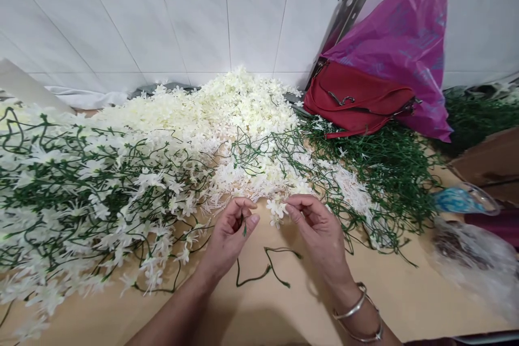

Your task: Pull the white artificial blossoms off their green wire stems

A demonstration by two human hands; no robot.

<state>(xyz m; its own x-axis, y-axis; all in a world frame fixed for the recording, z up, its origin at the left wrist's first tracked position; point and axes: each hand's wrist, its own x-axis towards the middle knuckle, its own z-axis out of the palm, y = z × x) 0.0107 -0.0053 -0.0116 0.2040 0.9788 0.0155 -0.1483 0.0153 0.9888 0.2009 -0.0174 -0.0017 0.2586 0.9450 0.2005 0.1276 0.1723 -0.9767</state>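
My left hand (232, 233) is closed around a thin green artificial stem (244, 227), whose dark tip shows below the thumb. To its right, my right hand (318, 230) pinches white artificial flowers (277, 210) between thumb and forefinger. Flowers and stem are apart, over the table. Below the hands, loose green stems (253, 280) lie bent on the tan tabletop (259, 319). A heap of loose white blossoms (247, 102) rises beyond the hands, with white filaments and green stems strewn along its near side.
On the left spreads a pile of flowers on stems (93, 200). At right sit a mass of green stems (377, 173), a red handbag (357, 97), a purple plastic bag (409, 48), a clear plastic bag (474, 265) and a cardboard box (490, 159). A tiled wall (190, 16) closes off the back.
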